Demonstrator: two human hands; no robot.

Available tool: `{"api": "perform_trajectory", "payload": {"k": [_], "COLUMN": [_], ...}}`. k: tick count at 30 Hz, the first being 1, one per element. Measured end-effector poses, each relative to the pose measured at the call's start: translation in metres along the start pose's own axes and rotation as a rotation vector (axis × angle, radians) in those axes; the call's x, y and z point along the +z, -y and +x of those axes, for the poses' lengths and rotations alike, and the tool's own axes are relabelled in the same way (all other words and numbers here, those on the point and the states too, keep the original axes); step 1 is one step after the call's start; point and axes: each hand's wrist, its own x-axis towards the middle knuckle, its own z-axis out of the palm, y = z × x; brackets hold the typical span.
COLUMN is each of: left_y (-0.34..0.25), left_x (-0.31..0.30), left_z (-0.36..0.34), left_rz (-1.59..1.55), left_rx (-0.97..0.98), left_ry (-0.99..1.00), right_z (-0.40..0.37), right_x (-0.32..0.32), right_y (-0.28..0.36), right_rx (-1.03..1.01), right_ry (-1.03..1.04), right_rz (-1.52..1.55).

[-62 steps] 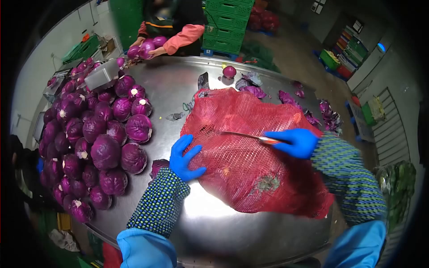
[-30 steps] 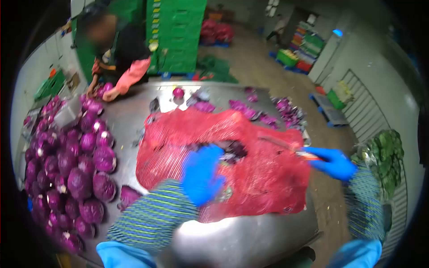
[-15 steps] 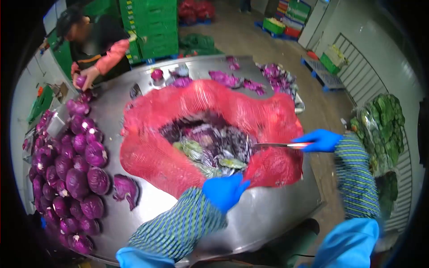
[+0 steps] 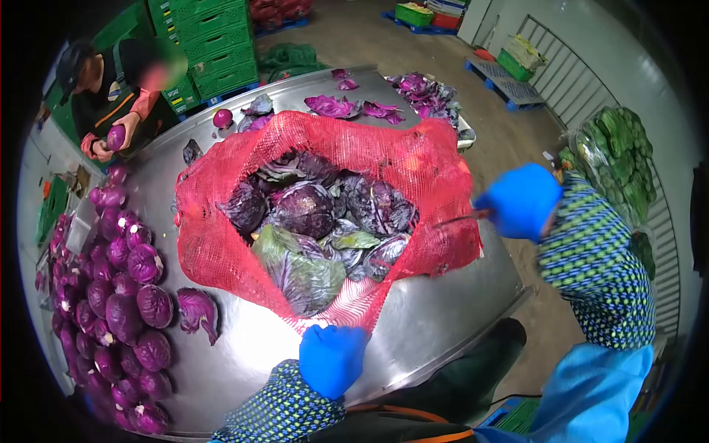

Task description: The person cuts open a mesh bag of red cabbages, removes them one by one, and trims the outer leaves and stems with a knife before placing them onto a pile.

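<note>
A red mesh bag [image 4: 214, 251] lies cut open on the metal table, with dark purple cabbages [image 4: 303, 210] and loose outer leaves [image 4: 299, 273] showing in its opening. At the bag's near edge, my left hand [image 4: 332, 360], in a blue glove, is closed on the red mesh, which is pulled taut toward me. My right hand [image 4: 521, 203], also gloved in blue, is closed round the handle of a knife [image 4: 464, 218] at the bag's right side. The blade points left against the mesh and is partly blurred.
Peeled purple cabbages [image 4: 124, 317] are heaped along the left of the metal table [image 4: 244, 354]. A co-worker [image 4: 111, 96] at the back left holds a small cabbage. Trimmed leaves [image 4: 425, 96] fill a white container at the far right corner. Green crates [image 4: 218, 48] stand behind.
The bag's opening is wider and more cabbages show. My left hand has moved down and left, now closed on the mesh. The knife has drawn back from the opening toward the bag's right side.
</note>
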Motion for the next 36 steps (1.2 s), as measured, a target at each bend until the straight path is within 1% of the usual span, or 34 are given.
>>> {"api": "perform_trajectory", "payload": {"k": [1,2,3,5,6,7,8,9,11,12,13,14,16,17,18,19,20,21,22,23,24,25,26,27,28,29,30,31,32,33,34,35,36], "left_y": [0.0,0.003,0.005,0.004,0.004,0.005,0.008,0.007,0.006,0.007,0.008,0.009,0.016,0.025,0.037,0.05,0.069,0.081,0.095,0.108,0.125,0.141,0.155,0.167,0.194,0.222,0.233,0.244,0.249,0.231,0.22,0.214,0.207], "left_x": [0.001,0.004,0.007,0.011,0.014,0.016,0.015,0.012,0.005,0.01,0.011,0.011,0.017,0.022,0.027,0.034,0.043,0.034,0.025,0.015,-0.003,-0.025,-0.046,-0.064,-0.065,-0.057,-0.05,-0.042,-0.041,-0.057,-0.069,-0.074,-0.069], "left_z": [-0.001,-0.001,-0.001,-0.006,-0.007,-0.01,-0.007,-0.012,-0.015,-0.027,-0.034,-0.04,-0.051,-0.051,-0.054,-0.06,-0.07,-0.077,-0.075,-0.07,-0.061,-0.048,-0.033,-0.018,0.0,0.011,0.012,0.012,0.011,0.0,-0.016,-0.036,-0.057], "left_rz": [0.004,0.014,0.017,0.04,0.066,0.101,-0.036,-0.036,0.013,0.069,0.07,0.08,0.134,0.133,0.003,-0.12,-0.254,-0.219,-0.303,-0.407,-0.248,-0.088,0.167,0.419,0.487,0.558,0.57,0.43,0.282,0.048,-0.003,-0.056,-0.122], "left_rx": [0.008,0.039,0.07,0.041,0.029,0.02,0.077,0.08,0.02,0.011,0.013,-0.003,-0.009,-0.013,0.003,-0.002,0.0,-0.085,-0.108,-0.115,0.012,0.156,0.172,0.195,0.316,0.438,0.438,0.46,0.48,0.429,0.318,0.199,0.164], "left_ry": [0.006,-0.042,-0.091,-0.091,-0.1,-0.1,-0.092,-0.077,0.134,0.073,0.074,0.054,0.008,0.002,0.058,0.106,0.22,0.192,0.285,0.376,0.213,0.071,0.065,0.065,-0.035,-0.138,-0.148,0.075,0.302,0.114,0.126,0.138,-0.032], "right_z": [0.009,0.014,0.005,-0.024,-0.025,-0.027,-0.028,-0.02,0.015,0.033,0.051,0.062,0.066,0.047,0.031,0.005,-0.017,-0.046,-0.077,-0.11,-0.135,-0.124,-0.121,-0.106,-0.091,-0.068,-0.05,-0.026,-0.007,0.007,0.018,0.027,0.035], "right_x": [0.0,-0.001,-0.005,-0.024,-0.03,-0.031,-0.028,-0.022,-0.001,0.017,0.037,0.056,0.085,0.09,0.109,0.116,0.173,0.214,0.247,0.265,0.268,0.259,0.244,0.175,0.105,0.094,0.056,0.044,0.031,0.02,0.014,0.008,0.003], "right_y": [0.011,0.017,0.015,0.004,0.004,0.006,0.009,0.014,0.02,0.019,0.019,0.021,0.022,0.011,-0.006,-0.024,-0.067,-0.105,-0.125,-0.139,-0.146,-0.132,-0.095,-0.026,0.044,0.083,0.138,0.17,0.199,0.221,0.232,0.241,0.252], "right_rx": [-0.045,-0.086,-0.077,-0.077,-0.087,-0.097,-0.102,-0.099,-0.056,-0.072,-0.094,-0.094,-0.033,-0.087,-0.101,-0.049,-0.031,-0.06,-0.114,0.013,0.235,0.317,0.397,0.374,0.359,0.207,0.289,0.019,-0.043,-0.102,-0.095,-0.121,-0.151], "right_ry": [-0.02,-0.042,-0.039,-0.264,-0.254,-0.333,-0.411,-0.403,-0.043,-0.001,0.047,0.047,-0.089,-0.188,-0.349,-0.241,-0.298,-0.231,-0.41,-0.403,-0.195,-0.343,-0.468,-0.357,-0.241,-0.166,0.059,0.267,0.347,0.425,0.418,0.504,0.597], "right_rz": [-0.122,-0.245,-0.242,0.001,-0.017,0.006,0.041,0.054,-0.17,-0.236,-0.299,-0.296,-0.198,0.013,0.052,0.125,0.276,0.178,0.288,0.371,0.108,0.633,1.167,1.272,1.368,1.531,1.68,1.746,1.783,1.82,1.814,1.988,2.165]}}
